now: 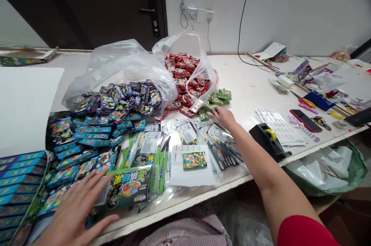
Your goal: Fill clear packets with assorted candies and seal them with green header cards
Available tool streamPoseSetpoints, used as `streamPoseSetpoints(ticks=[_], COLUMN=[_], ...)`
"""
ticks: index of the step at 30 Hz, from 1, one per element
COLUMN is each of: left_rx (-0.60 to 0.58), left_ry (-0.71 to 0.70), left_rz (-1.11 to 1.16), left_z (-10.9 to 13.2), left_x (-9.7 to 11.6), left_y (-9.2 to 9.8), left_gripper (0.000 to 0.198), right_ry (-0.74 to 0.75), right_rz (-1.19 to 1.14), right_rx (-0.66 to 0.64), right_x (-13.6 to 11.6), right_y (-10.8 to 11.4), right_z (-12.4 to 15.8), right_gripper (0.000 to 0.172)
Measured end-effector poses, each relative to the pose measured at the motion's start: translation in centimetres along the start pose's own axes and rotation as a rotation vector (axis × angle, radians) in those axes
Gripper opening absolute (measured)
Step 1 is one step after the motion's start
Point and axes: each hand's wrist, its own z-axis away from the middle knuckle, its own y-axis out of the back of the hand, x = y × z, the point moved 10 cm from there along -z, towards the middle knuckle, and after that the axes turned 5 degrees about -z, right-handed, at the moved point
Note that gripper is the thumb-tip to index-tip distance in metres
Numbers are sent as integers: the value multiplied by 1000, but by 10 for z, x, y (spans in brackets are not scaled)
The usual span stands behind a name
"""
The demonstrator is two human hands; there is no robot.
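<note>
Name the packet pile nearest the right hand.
The green pile, at the right hand; the red pile is left of it, the purple pile and blue pile farther left.

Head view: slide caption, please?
Right hand at green boxes, left hand by a dark packet, red boxes spilling from a bag.

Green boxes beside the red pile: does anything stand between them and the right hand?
Nothing visible does: the right hand is at the green boxes, apparently touching one. The red boxes lie to the left, not between.

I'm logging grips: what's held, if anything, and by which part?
Can't tell: right hand at green boxes, grip hidden; left hand, spread by a packet, shows no clear hold.
</note>
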Motion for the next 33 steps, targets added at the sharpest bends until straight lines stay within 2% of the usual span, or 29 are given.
streamPoseSetpoints(ticks=[4, 7, 10, 13, 17, 19, 22, 25, 33], left_rx=[-200, -268, -298, -253, -135, -98, -74, -67, -82], left_ry=[-171, -240, -264, -279, -223, -188, -185, -189, -195], left_rz=[-260, -390, -444, -433, -398, -382, -368, -358, -320], left_z=[12, 11, 6, 1, -3, -3, -2, -1, 2], left_x=[2, -6, -9, -2, 6, 8, 12, 15, 14], left_y=[-45, -60, -64, -54, -25, -13, -2, 1, -4], left_gripper=[80, 82, 82, 79, 76, 75, 77, 79, 80], right_ry=[7, 77, 172, 282, 475, 562, 648, 693, 734], right_rz=[-200, -342, -425, -431, -324, -258, -170, -103, 20], right_rx=[11, -69, -109, -91, -69, -89, -118, -114, -84], right_x=[-5, -22, -47, -74, -107, -116, -117, -113, -110], right_y=[5, -4, -13, -19, -32, -44, -61, -70, -73], right_z=[23, 48, 67, 74, 73, 73, 73, 76, 77], right_gripper=[30, 42, 45, 37, 17, 14, 16, 19, 17])
